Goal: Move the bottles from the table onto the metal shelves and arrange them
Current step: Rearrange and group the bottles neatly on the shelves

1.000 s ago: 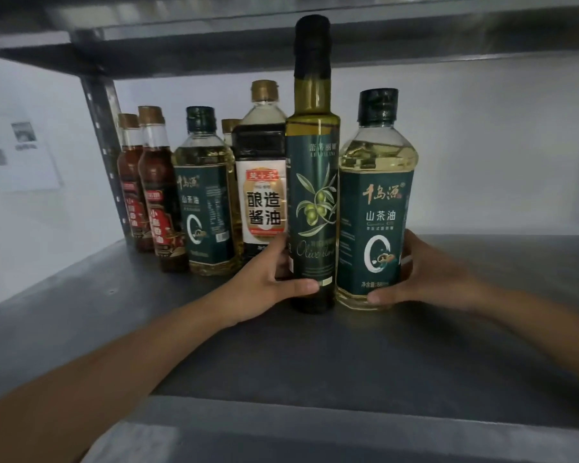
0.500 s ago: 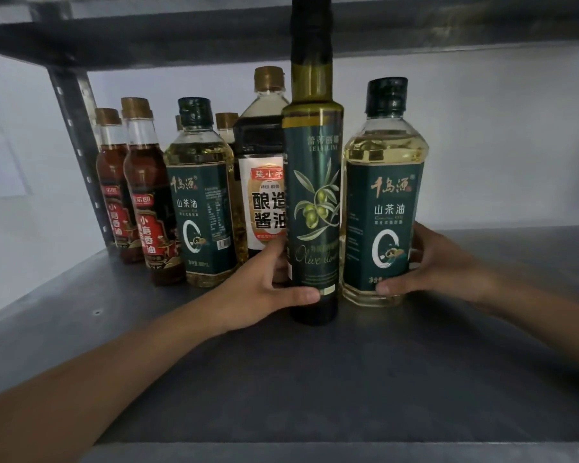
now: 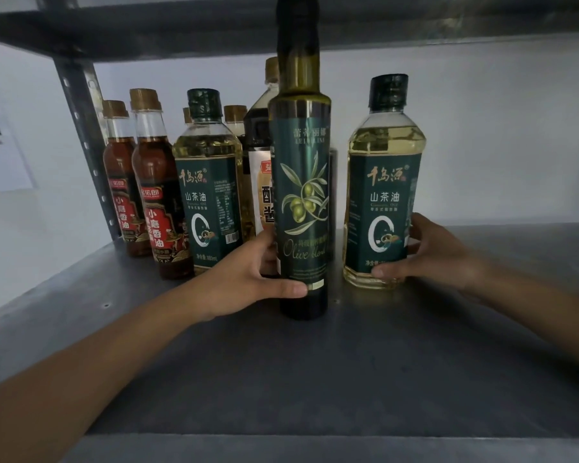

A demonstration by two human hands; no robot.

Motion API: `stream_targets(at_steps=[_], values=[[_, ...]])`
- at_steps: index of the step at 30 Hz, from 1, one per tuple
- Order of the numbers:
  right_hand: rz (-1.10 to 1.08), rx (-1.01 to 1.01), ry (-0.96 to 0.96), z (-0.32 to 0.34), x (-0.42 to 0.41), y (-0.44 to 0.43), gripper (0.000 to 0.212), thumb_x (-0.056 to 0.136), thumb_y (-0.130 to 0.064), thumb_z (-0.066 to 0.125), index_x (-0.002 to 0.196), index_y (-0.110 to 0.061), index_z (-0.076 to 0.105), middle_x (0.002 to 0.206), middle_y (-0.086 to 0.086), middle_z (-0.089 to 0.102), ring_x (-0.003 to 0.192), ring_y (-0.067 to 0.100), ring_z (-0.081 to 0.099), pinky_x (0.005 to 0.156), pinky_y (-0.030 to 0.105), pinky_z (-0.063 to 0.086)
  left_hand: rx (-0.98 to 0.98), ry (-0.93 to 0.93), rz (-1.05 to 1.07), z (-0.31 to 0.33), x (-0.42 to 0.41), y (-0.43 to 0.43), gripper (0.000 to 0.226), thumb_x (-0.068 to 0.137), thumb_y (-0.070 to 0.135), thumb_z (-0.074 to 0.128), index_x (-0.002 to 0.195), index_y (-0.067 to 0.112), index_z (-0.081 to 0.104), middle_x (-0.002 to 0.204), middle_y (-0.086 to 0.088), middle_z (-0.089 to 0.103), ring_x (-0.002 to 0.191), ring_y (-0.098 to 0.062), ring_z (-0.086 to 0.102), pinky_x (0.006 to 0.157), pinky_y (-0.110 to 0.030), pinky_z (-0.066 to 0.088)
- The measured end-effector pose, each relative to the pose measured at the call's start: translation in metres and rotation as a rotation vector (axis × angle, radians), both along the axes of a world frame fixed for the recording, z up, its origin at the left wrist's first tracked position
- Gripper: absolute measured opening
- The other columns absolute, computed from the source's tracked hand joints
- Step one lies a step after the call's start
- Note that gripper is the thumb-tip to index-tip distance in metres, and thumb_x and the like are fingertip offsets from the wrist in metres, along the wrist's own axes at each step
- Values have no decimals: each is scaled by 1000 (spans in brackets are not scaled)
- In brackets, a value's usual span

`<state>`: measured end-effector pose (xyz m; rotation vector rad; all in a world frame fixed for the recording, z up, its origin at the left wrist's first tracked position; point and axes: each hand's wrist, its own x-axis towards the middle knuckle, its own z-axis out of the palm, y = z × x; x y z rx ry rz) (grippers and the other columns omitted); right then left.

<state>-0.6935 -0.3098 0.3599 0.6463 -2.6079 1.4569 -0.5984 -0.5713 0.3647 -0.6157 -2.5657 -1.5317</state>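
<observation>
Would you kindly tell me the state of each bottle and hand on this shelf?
Olive oil bottle: upright on the shelf, gripped low by the left hand.
Yellow oil bottle at right: upright, capped, gripped low by the right hand.
Yellow oil bottle at left: upright, capped, untouched.
Red-brown bottles: upright, capped, untouched.
Soy sauce bottle: upright, partly hidden behind the olive oil bottle.

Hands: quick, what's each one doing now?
Left hand: holding the olive oil bottle.
Right hand: holding the rightmost yellow oil bottle.
</observation>
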Motion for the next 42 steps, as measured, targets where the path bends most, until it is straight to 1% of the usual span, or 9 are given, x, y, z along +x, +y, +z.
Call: stream_targets(at_steps=[3, 10, 15, 18, 21, 23, 27, 33, 42], values=[[-45, -13, -4, -2, -12, -6, 96, 51, -26, 90, 134, -21, 42, 123, -7, 57, 111, 15, 55, 98, 38, 46, 11, -7, 4, 0, 1, 1, 71, 69, 18, 77, 128, 29, 41, 123, 9, 61, 112, -4, 59, 95, -18, 46], [-54, -83, 15, -6, -41, -20, 88, 57, -18, 88, 134, -17, 45, 124, -1, 57, 113, 17, 53, 100, 37, 43, 75, 15, 35, 1, 8, 6, 61, 61, 13, 74, 116, 28, 51, 105, 19, 69, 102, -2, 64, 81, -12, 48], [-27, -65, 32, -8, -49, -21, 85, 64, -21, 85, 137, -21, 42, 132, -3, 54, 117, 13, 48, 96, 30, 39, 34, 92, 135, 5, 10, 4, 54, 54, 21, 81, 105, 28, 63, 109, 4, 70, 103, -15, 65, 90, -28, 53], [-52, -50, -11, -12, -43, -22, 93, 69, -22, 82, 145, -19, 29, 138, -3, 46, 128, 17, 43, 101, 31, 37, -8, 129, 199, 5, 14, 8, 54, 52, 26, 82, 102, 30, 63, 103, 2, 71, 97, -15, 66, 87, -25, 54], [-292, -21, 203, -10, -13, -27, 93, 73, -26, 79, 146, -8, 24, 147, 9, 36, 135, 25, 35, 109, 37, 31, 30, 149, 269, 1, 15, 14, 63, 52, 20, 87, 106, 24, 56, 100, -1, 68, 91, -12, 67, 80, -23, 54], [-213, -144, 419, -8, 17, -33, 74, 76, -26, 76, 138, -12, 38, 134, 6, 46, 122, 20, 47, 103, 39, 41, 69, 151, 294, -2, 15, 20, 65, 52, 16, 88, 106, 21, 51, 100, -2, 66, 88, -10, 67, 77, -23, 54], [293, -146, 180, -7, 67, -45, 75, 71, -44, 74, 136, -29, 39, 123, -19, 54, 111, -4, 53, 93, 21, 48, 81, 159, 254, -5, 11, 31, 61, 55, 18, 86, 107, 13, 54, 103, 0, 66, 93, -9, 67, 81, -24, 54], [229, -172, 117, -7, 49, -44, 61, 64, -31, 80, 120, -25, 56, 115, -9, 65, 107, 5, 59, 96, 30, 47, -131, 268, 223, -12, 6, 34, 37, 73, 15, 78, 106, 19, 61, 96, 10, 68, 88, 0, 64, 76, -11, 49], [3, -119, 152, -9, 17, -52, 62, 70, -26, 80, 125, -16, 54, 117, 0, 65, 106, 16, 60, 95, 36, 47, -306, 304, 386, -18, -10, 15, 11, 84, 14, 69, 95, 13, 71, 83, 4, 69, 77, -7, 64, 73, -17, 52]])
